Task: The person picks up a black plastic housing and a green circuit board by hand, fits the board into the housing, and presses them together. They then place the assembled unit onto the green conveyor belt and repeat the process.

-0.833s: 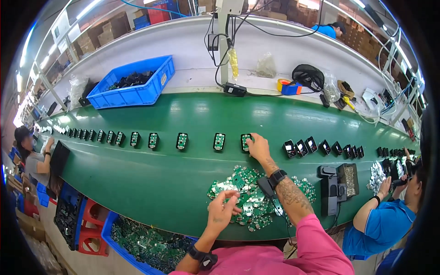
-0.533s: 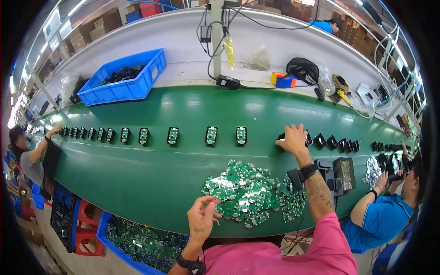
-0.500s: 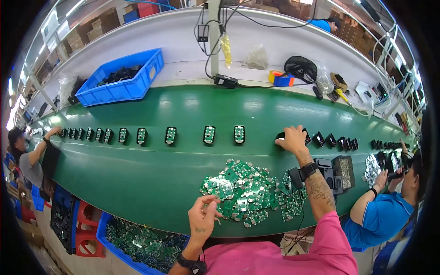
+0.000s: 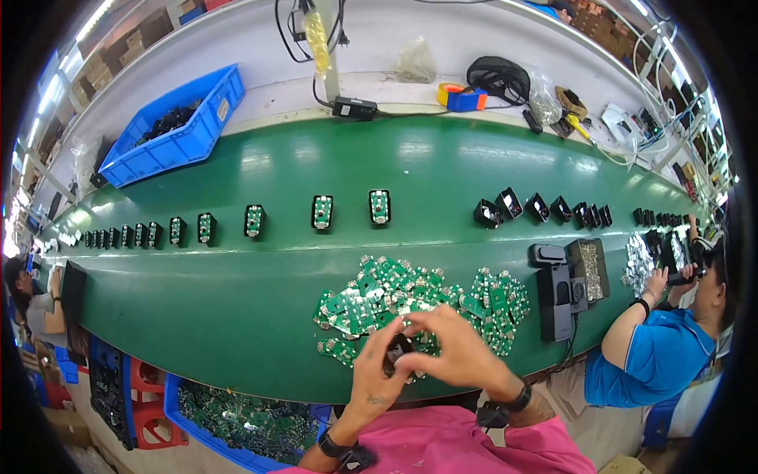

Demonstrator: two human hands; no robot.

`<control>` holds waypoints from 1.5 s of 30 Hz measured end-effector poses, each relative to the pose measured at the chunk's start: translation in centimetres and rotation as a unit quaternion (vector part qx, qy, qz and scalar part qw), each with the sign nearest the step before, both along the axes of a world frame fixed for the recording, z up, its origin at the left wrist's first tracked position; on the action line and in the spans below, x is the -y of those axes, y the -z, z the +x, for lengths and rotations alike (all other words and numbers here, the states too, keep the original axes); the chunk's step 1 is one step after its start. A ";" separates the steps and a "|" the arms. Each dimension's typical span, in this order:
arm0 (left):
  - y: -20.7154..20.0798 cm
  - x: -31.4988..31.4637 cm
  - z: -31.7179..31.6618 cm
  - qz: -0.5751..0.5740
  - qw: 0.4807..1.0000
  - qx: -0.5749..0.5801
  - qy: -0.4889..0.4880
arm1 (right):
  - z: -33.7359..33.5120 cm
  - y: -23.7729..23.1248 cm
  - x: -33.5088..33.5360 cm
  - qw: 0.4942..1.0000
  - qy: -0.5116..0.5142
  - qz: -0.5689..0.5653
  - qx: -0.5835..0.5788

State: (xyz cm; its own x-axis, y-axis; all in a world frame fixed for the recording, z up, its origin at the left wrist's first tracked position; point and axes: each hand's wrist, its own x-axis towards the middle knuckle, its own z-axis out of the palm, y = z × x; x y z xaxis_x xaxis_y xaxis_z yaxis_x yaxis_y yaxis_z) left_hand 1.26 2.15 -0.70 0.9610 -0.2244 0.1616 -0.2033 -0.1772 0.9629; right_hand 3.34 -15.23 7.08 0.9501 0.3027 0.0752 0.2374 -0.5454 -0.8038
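Close to my body, over the near edge of the circuit board pile, I hold a small black plastic housing in both hands. My left hand is closed on its left side, and my right hand grips it from the right, fingers curled over the top. The fingers hide most of the housing and whatever is inside it. Loose green circuit boards lie heaped just beyond my hands. Farther off, a row of black housings fitted with green boards runs leftward; housings without a green board showing stand to the right.
A blue crate of black parts stands at the back left. Right of the pile are a black device and a box of small metal parts. A blue bin of boards sits below the bench edge. Co-workers sit at both ends.
My right hand has come back from the right-hand row to my left hand, bringing a black housing. Both hands now close on it. The whole view has shifted slightly.
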 end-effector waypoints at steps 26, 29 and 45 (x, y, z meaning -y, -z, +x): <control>-0.4 0.6 0.3 -0.060 0.996 -0.056 -0.042 | 2.5 5.2 7.1 0.753 0.245 0.557 -0.250; -0.7 0.9 0.5 -0.053 0.997 -0.039 -0.043 | 0.8 4.2 5.3 0.711 0.188 0.578 -0.354; -0.8 0.9 0.2 -0.045 0.999 -0.012 -0.009 | -0.7 2.7 1.8 0.816 0.159 0.480 -0.280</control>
State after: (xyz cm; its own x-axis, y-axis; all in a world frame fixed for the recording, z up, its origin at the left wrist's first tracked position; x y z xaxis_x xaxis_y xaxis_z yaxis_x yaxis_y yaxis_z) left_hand 1.47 1.25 0.10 0.9685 -0.1932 0.1568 -0.1771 -0.0923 0.9799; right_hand 2.63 -16.99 4.42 0.9357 0.0913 -0.3409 -0.3453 0.4367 -0.8307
